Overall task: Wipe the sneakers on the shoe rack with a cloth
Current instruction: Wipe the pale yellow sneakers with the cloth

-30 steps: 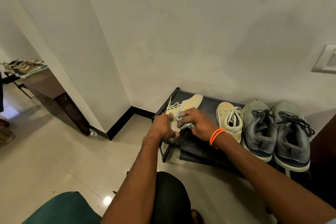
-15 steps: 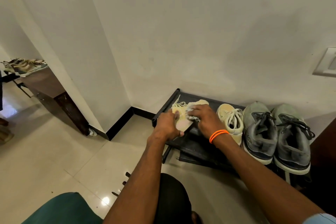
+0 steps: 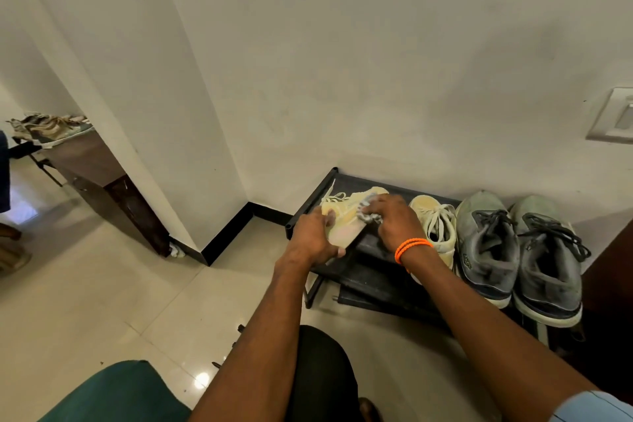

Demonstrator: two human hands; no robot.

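Note:
A pale yellow sneaker (image 3: 349,216) is tipped on its side over the left end of the black shoe rack (image 3: 310,207). My left hand (image 3: 313,238) grips its heel end. My right hand (image 3: 397,224), with orange bands on the wrist, holds a crumpled grey-white cloth (image 3: 368,214) against the sneaker's side. Its yellow mate (image 3: 436,226) stands upright just right of my right hand.
Two grey sneakers (image 3: 486,247) (image 3: 548,257) stand on the rack's right part. A lower rack shelf (image 3: 376,298) shows beneath. A white wall backs the rack, with a switch plate (image 3: 613,116) at right. A dark cabinet (image 3: 102,185) stands at left; a green seat (image 3: 113,394) lies below me.
The yellow sneaker has been turned more onto its side. My right hand with the cloth has moved further along it, away from me.

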